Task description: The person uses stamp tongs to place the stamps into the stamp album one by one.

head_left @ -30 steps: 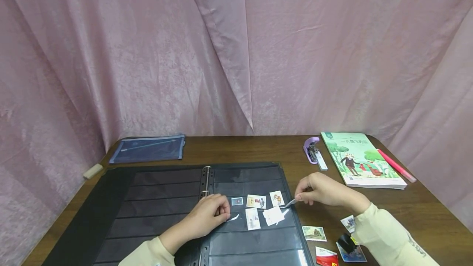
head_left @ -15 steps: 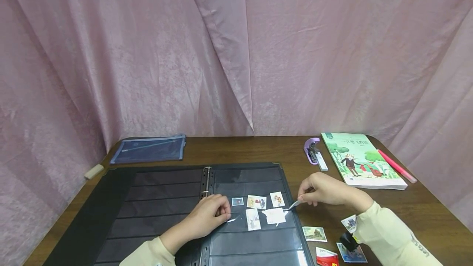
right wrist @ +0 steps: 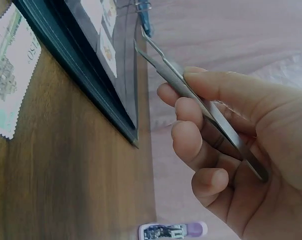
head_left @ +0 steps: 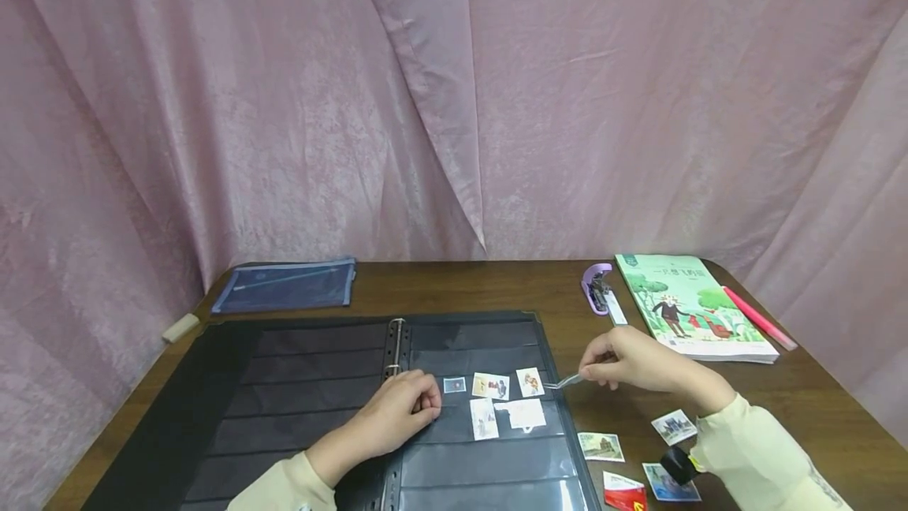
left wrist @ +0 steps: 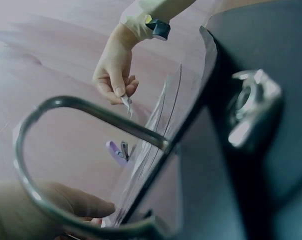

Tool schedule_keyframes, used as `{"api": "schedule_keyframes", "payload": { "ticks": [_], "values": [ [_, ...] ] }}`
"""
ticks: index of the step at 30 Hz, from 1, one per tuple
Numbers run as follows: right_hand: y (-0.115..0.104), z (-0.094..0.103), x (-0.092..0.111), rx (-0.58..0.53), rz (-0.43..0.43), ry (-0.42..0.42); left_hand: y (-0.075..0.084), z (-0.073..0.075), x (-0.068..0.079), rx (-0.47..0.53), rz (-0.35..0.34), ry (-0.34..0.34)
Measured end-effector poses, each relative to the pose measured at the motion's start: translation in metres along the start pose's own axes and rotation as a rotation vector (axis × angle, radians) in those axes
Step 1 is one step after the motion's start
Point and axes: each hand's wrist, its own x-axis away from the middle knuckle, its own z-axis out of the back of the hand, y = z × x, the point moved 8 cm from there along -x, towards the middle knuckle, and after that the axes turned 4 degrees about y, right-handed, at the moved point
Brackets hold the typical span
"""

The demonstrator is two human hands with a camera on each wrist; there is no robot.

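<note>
My right hand [head_left: 624, 357] pinches steel tweezers [right wrist: 191, 95] between thumb and fingers. The tweezers' bent tips stand apart with nothing between them, over the right edge of an open black stamp album [head_left: 489, 479]. Just below and left of the tips, a white stamp-sized piece [head_left: 526, 414] lies on the album's right page. Several stamps are around it: a small blue one [head_left: 454, 386], two picture stamps [head_left: 491, 386] [head_left: 530, 382] and a pale upright one [head_left: 484, 419]. My left hand [head_left: 397, 412] rests by the metal rings [left wrist: 98, 112], fingers curled, fingertips at the clear page sheet; I cannot tell whether it grips it.
Right of the album lie a green stamp [head_left: 600, 446], a red one [head_left: 625, 490], a blue one [head_left: 663, 483] and a grey one [head_left: 674, 427]. Behind them are a purple stapler [head_left: 597, 288], a book [head_left: 691, 306] and a pink pen [head_left: 761, 318]. A blue pouch [head_left: 284, 287] lies back left.
My right hand has drawn the tweezers up and right, off the white piece, which now lies straighter on the page. The bright glint beside my left fingertips is gone.
</note>
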Motion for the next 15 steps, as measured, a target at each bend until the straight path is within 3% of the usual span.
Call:
{"api": "schedule_keyframes", "payload": {
  "ticks": [9,15],
  "values": [
    [0.006,0.008,0.031,-0.022,-0.044,0.051,0.016,0.006,0.004,-0.211,-0.068,-0.046],
    [0.013,0.008,0.053,-0.033,-0.057,0.093,0.039,0.014,0.011,-0.335,-0.096,-0.143]
  ]
}}
